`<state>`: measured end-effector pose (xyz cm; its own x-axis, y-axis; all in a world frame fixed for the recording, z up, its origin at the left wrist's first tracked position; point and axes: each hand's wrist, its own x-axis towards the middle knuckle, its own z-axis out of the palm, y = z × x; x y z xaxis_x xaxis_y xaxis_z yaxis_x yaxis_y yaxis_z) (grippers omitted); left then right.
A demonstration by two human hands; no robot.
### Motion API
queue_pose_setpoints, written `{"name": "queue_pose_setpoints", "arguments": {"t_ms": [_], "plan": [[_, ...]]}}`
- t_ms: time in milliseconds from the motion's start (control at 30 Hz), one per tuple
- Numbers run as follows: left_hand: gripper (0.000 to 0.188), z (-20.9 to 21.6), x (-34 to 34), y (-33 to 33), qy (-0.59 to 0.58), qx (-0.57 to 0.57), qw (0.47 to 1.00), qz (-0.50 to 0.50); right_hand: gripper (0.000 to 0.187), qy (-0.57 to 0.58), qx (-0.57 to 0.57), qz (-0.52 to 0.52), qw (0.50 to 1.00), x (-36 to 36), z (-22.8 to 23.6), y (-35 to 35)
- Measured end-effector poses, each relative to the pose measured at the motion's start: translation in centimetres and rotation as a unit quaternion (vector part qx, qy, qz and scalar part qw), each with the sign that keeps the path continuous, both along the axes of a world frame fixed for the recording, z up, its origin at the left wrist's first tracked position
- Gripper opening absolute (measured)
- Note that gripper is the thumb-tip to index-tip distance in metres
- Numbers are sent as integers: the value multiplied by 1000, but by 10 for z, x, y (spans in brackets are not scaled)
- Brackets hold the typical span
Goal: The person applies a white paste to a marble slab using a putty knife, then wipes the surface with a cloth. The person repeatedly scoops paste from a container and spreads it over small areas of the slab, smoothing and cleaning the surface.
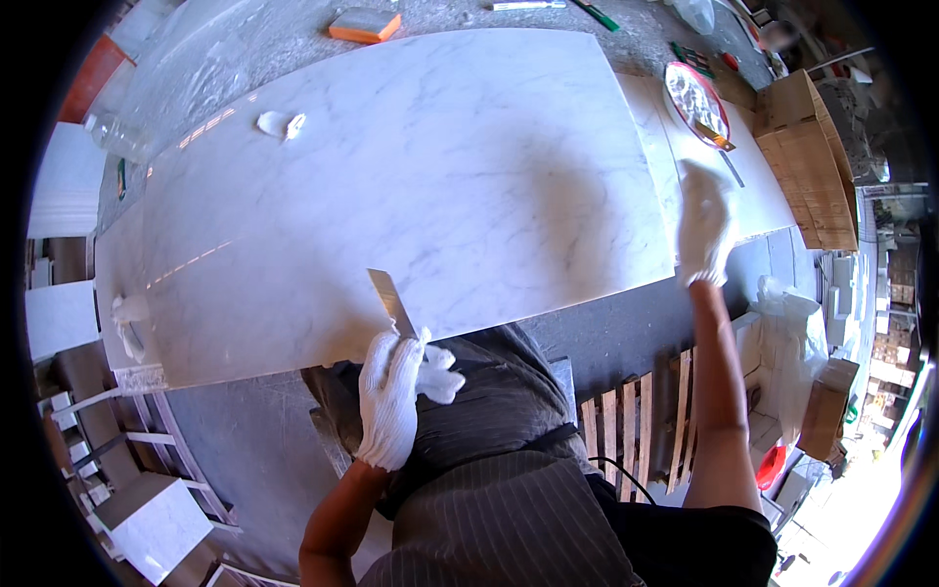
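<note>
A large white marble slab (411, 176) with grey veins lies in front of me. My left hand (391, 391), in a white knit glove, grips a flat metal putty knife (393, 301) whose blade rests on the slab's near edge. A lump of white filler sits by that glove's fingers. My right hand (704, 225), also gloved, rests on the slab's right end, close to a second scraper (722, 147) lying there. A red-rimmed dish (696, 98) of white paste sits just beyond it.
An orange sanding block (364, 24) lies at the far edge. White paste blobs (281, 123) sit on the slab's far left. Cardboard boxes (812, 166) stand at the right, a wooden pallet (636, 421) below, marble offcuts (147, 519) at the lower left.
</note>
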<state>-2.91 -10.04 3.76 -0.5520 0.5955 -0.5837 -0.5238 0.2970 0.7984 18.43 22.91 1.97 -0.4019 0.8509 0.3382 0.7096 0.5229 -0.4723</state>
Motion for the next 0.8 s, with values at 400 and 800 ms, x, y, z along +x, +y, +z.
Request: {"name": "queue_pose_setpoints", "arguments": {"t_ms": [400, 800], "plan": [[34, -8, -2, -12, -29, -21, 998, -53, 39, -255, 46, -10, 966, 90, -18, 206], [33, -10, 0, -25, -133, 19, 991, -5, 58, -243, 40, -79, 966, 76, 13, 173]]}}
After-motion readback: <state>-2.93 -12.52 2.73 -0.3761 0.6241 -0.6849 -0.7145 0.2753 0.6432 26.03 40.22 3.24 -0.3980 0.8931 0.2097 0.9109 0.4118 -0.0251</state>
